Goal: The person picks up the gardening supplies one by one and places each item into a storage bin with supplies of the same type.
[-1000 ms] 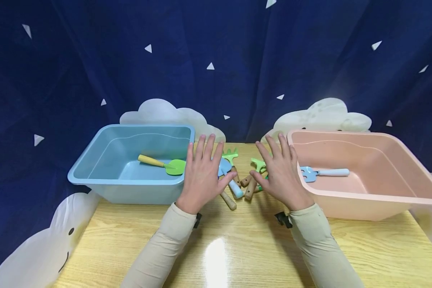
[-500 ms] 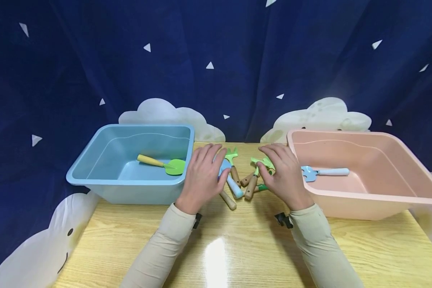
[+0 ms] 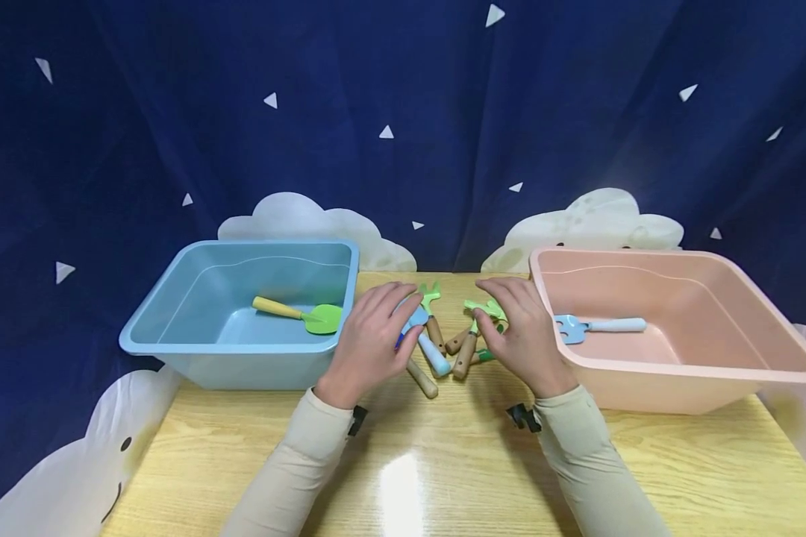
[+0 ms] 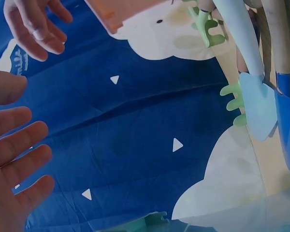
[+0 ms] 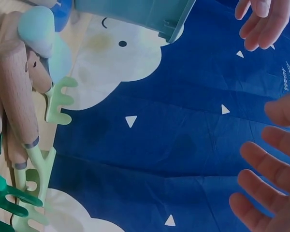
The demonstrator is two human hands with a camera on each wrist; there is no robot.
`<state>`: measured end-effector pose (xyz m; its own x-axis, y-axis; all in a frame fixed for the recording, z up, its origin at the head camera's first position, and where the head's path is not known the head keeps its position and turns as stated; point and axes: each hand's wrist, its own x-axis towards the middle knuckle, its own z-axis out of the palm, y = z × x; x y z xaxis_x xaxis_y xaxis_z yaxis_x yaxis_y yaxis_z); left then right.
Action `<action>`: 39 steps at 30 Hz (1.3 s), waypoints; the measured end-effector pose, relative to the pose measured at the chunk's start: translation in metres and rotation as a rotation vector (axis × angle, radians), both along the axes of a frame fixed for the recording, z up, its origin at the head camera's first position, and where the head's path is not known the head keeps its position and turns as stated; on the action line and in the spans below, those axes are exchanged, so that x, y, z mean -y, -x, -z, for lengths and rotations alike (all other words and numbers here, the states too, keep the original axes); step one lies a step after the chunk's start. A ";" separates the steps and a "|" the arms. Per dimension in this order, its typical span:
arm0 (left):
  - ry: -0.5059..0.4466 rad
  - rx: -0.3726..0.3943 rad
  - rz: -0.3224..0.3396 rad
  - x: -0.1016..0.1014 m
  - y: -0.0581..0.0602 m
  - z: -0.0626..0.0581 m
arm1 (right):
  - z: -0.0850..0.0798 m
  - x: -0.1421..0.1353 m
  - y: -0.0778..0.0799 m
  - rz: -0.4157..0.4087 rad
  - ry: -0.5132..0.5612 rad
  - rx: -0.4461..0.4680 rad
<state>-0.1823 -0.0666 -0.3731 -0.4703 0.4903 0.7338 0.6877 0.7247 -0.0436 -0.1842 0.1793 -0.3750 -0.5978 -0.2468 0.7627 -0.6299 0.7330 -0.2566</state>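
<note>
Both hands hover above the table, holding nothing. My left hand (image 3: 372,339) is beside the blue tub, its fingers loosely bent; the left wrist view shows that hand (image 4: 19,164) with its fingers apart. Nearest to it are a light blue trowel (image 3: 435,356), a dark blue trowel (image 4: 287,128) and a green rake (image 3: 432,294). Near the pink tub hangs my right hand (image 3: 525,339), also loosely bent. Close to it lie light green rakes (image 3: 486,307) with wooden handles (image 3: 466,356) and a dark green fork (image 5: 9,200). The left hand partly hides the pile.
At left stands a blue tub (image 3: 238,348) containing a green trowel (image 3: 322,319) with a yellow handle. The pink tub (image 3: 685,369) at right contains a light blue slotted tool (image 3: 571,329) with a pale handle. A dark blue curtain (image 3: 336,89) hangs behind the wooden table (image 3: 443,462).
The fingers of both hands went from straight and spread to loosely bent. The head view has shifted slightly, and the tools lie as before.
</note>
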 end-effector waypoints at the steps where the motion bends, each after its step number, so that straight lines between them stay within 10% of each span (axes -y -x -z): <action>1: -0.001 0.003 0.001 0.002 -0.001 -0.001 | 0.000 0.000 0.000 -0.001 0.003 0.001; 39: -0.054 0.060 -0.109 0.109 -0.028 -0.010 | 0.017 0.037 -0.002 -0.139 0.006 0.110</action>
<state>-0.1544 -0.1758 -0.3634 -0.5620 0.3943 0.7271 0.6050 0.7954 0.0363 -0.1823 0.1428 -0.3921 -0.6384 -0.3285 0.6961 -0.6931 0.6388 -0.3342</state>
